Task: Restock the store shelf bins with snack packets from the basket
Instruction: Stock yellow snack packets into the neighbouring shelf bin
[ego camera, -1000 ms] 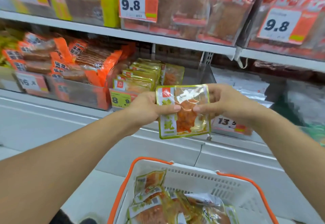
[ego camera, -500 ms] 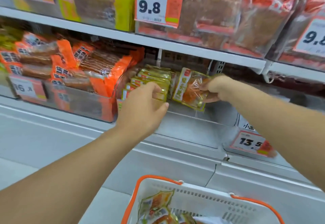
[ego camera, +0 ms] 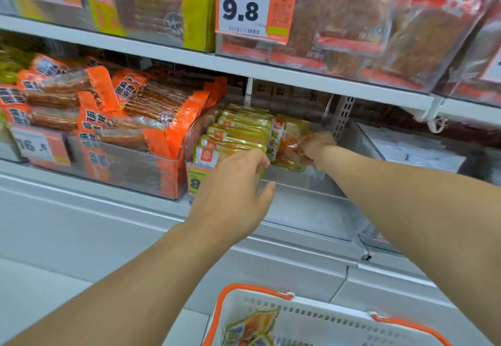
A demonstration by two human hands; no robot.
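The right hand (ego camera: 315, 150) reaches deep into the clear shelf bin (ego camera: 306, 183), fingers curled around a yellow-edged snack packet (ego camera: 287, 146) with orange contents. The packet stands on its lower edge, its long axis close to upright and leaning a little to the right, printed face toward the camera, and it touches the right side of the row of matching packets (ego camera: 238, 134) that fills the bin's left half. The left hand (ego camera: 235, 191) hovers at the bin's front wall with fingers loosely spread and the thumb apart, gripping nothing; its fingertips (ego camera: 261, 157) lie against the frontmost packets of that row.

Left of this bin, another clear bin (ego camera: 130, 166) holds stacked orange packets (ego camera: 151, 109) lying flat. A price tag reading 9.8 (ego camera: 253, 6) hangs on the shelf above. At the bottom edge, a white basket (ego camera: 311, 316) with orange handles holds more yellow-edged packets (ego camera: 252, 326).
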